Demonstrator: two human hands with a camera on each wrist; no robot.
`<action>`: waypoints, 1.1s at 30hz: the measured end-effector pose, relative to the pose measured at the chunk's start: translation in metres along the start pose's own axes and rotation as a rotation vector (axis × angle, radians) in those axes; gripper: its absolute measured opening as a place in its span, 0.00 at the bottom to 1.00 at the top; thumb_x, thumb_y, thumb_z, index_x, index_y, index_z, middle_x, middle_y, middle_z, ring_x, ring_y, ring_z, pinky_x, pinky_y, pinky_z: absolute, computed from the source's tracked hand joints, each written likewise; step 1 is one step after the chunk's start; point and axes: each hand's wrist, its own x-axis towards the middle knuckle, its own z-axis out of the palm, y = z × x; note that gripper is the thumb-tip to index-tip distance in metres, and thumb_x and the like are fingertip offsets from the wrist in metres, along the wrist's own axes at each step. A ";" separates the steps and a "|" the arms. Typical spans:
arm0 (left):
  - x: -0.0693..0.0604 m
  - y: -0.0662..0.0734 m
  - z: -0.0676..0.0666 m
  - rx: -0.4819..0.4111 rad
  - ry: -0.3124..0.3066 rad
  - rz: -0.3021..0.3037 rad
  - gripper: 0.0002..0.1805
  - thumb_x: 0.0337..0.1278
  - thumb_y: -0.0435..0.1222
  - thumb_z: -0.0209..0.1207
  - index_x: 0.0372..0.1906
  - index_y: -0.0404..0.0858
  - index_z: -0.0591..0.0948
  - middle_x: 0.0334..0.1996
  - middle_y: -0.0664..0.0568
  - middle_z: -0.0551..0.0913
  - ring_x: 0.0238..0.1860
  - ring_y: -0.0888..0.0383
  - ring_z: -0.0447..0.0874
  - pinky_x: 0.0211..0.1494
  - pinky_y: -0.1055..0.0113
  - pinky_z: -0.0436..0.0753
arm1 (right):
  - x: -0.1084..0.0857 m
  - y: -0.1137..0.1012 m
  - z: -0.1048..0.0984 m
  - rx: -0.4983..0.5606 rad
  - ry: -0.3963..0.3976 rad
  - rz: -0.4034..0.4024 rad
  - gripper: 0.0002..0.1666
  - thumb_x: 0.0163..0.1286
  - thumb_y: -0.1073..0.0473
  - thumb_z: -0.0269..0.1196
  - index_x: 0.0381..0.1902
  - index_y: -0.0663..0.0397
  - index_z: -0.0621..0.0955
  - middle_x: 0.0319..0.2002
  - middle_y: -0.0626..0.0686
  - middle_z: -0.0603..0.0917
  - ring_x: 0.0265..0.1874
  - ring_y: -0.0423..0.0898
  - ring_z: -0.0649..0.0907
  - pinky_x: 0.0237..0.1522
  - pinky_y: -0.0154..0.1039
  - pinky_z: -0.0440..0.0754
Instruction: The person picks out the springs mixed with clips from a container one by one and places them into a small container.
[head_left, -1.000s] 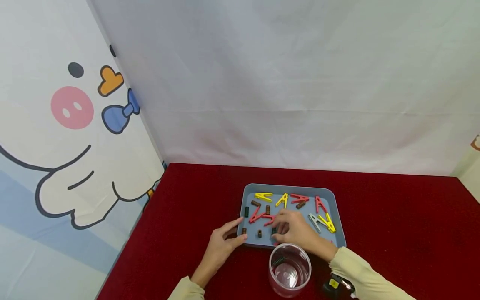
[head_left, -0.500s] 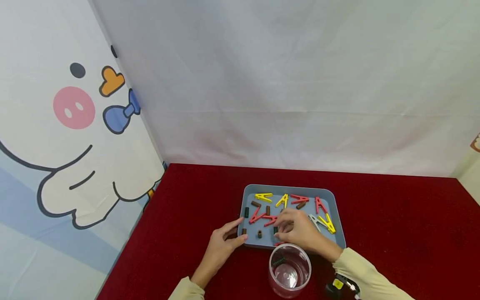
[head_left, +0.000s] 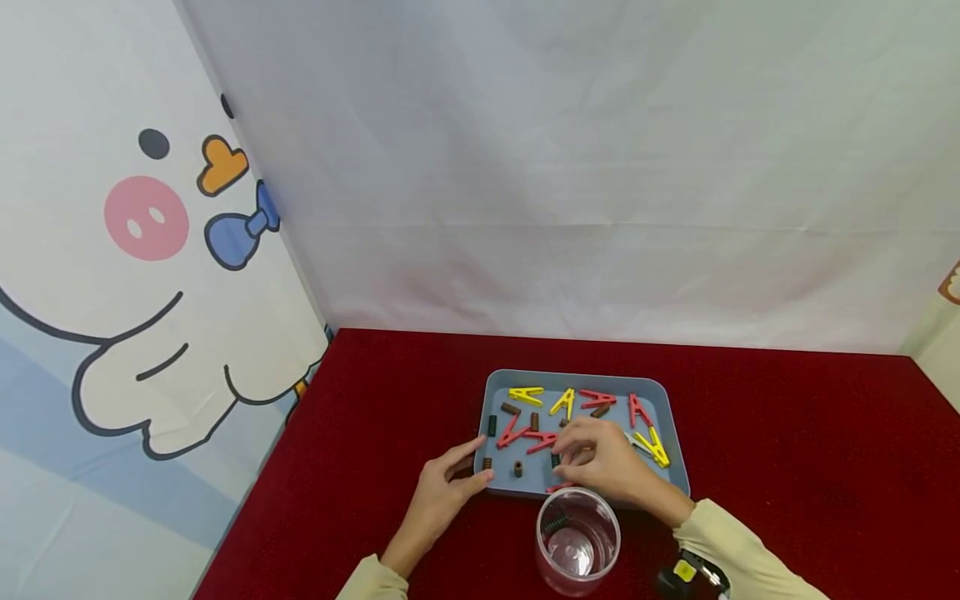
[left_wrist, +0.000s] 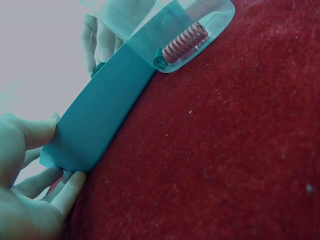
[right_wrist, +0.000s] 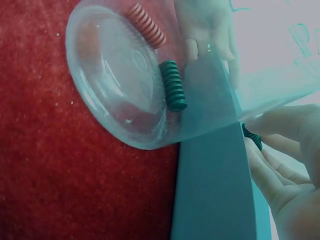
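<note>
My right hand (head_left: 600, 458) is over the front of a blue-grey tray (head_left: 671, 417), pinching a dark green coil spring (head_left: 556, 460) between thumb and fingers; the right wrist view also shows this pinched spring (right_wrist: 252, 136). At the tray's left edge, my left hand (head_left: 446, 492) holds the front corner. Its thumb lies on the rim and other fingers touch low on the wall (left_wrist: 100, 115). In front of the tray stands a clear plastic cup (head_left: 577, 575) with a green spring (right_wrist: 173, 86) and a reddish spring (right_wrist: 146, 25) inside.
Several red, yellow and grey plastic clips, such as a yellow clip (head_left: 527, 394), lie in the tray among brown springs (head_left: 535, 422) and another dark green spring (head_left: 492, 426). A dark red cloth (head_left: 787, 450) covers the table. The cup stands close to my right forearm.
My right hand has shifted slightly to the right with the green spring, covering more of the grey clip. The left hand stays at the tray's corner.
</note>
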 end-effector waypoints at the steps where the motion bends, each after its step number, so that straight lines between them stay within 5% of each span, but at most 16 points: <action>1: 0.000 0.000 0.000 -0.002 0.000 0.001 0.30 0.56 0.34 0.64 0.64 0.34 0.72 0.61 0.38 0.71 0.58 0.42 0.72 0.49 0.64 0.78 | 0.000 -0.003 -0.001 0.004 0.002 -0.005 0.11 0.49 0.76 0.70 0.32 0.66 0.83 0.36 0.59 0.80 0.28 0.51 0.83 0.31 0.39 0.83; 12: 0.000 0.000 0.000 0.011 0.000 -0.007 0.29 0.56 0.33 0.64 0.64 0.34 0.72 0.61 0.37 0.71 0.58 0.42 0.72 0.49 0.64 0.78 | -0.004 0.016 -0.003 0.053 0.018 -0.023 0.10 0.51 0.66 0.73 0.33 0.60 0.85 0.36 0.51 0.81 0.30 0.45 0.83 0.31 0.37 0.83; 21: 0.001 -0.002 -0.001 0.013 -0.005 0.001 0.29 0.56 0.33 0.64 0.64 0.35 0.72 0.61 0.37 0.71 0.58 0.41 0.72 0.49 0.64 0.78 | -0.007 -0.002 -0.010 0.104 0.012 0.014 0.10 0.53 0.70 0.70 0.35 0.65 0.84 0.40 0.58 0.80 0.32 0.48 0.82 0.33 0.39 0.83; 28: 0.001 -0.005 -0.001 -0.010 -0.011 0.005 0.29 0.56 0.33 0.64 0.64 0.36 0.72 0.61 0.38 0.71 0.58 0.43 0.72 0.48 0.66 0.78 | -0.009 0.009 -0.013 0.164 0.031 -0.001 0.11 0.53 0.67 0.72 0.35 0.63 0.85 0.41 0.61 0.79 0.32 0.47 0.83 0.34 0.39 0.83; 33: 0.009 -0.021 -0.002 -0.012 -0.014 0.004 0.30 0.56 0.32 0.64 0.65 0.36 0.72 0.61 0.37 0.71 0.58 0.43 0.73 0.47 0.66 0.79 | -0.010 0.006 -0.016 0.163 0.044 -0.005 0.10 0.53 0.66 0.72 0.35 0.62 0.85 0.40 0.60 0.80 0.32 0.48 0.83 0.34 0.40 0.83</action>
